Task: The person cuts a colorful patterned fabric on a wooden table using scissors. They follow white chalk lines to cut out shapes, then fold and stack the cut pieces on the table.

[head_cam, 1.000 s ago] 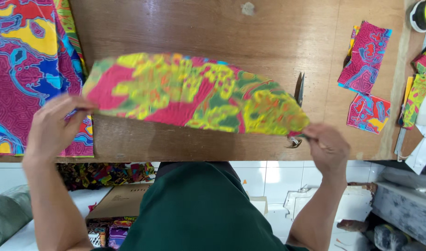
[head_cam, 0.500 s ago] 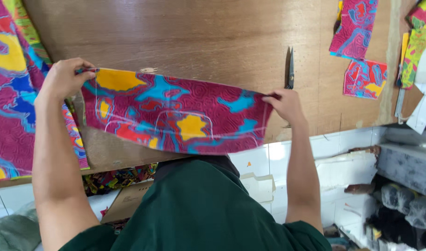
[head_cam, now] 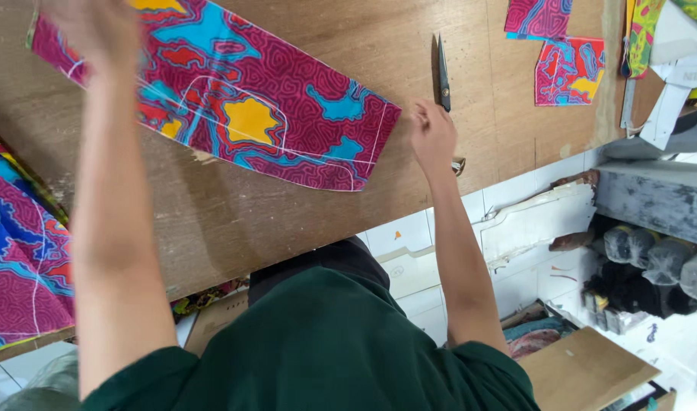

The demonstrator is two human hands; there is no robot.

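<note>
Resting on the wooden tabletop (head_cam: 303, 221), the person's 2 hands sit at either end of a long piece of patterned fabric (head_cam: 234, 114). The left hand (head_cam: 90, 30) is blurred at the upper left, lying over the far end of the fabric; whether its fingers pinch the cloth or only press on it cannot be told. The right hand (head_cam: 432, 133) is loosely curled with its fingers drawn in, just beside the fabric's squared right end and apart from it, holding nothing that can be seen. The fabric lies flat and slanted across the tabletop, magenta with fine dark swirls, blue and yellow patches and a thin pale line traced near its edges. A pair of dark scissors (head_cam: 443, 76) lies just beyond the right hand, blades pointing away from the person. Farther right, 2 small cut pieces (head_cam: 565, 68) of the same magenta print lie near the tabletop's far corner, next to yellow-green cloth strips (head_cam: 644, 30) and white paper scraps (head_cam: 668, 114). At the left edge a larger spread of pink and blue printed cloth (head_cam: 17, 274) hangs partly over the tabletop. The person wears a dark green shirt (head_cam: 326, 350). Below the tabletop, white tiled flooring (head_cam: 516, 221) shows, with a grey ledge (head_cam: 653, 198) and clear plastic bags (head_cam: 653, 262) of dark things to the right.
</note>
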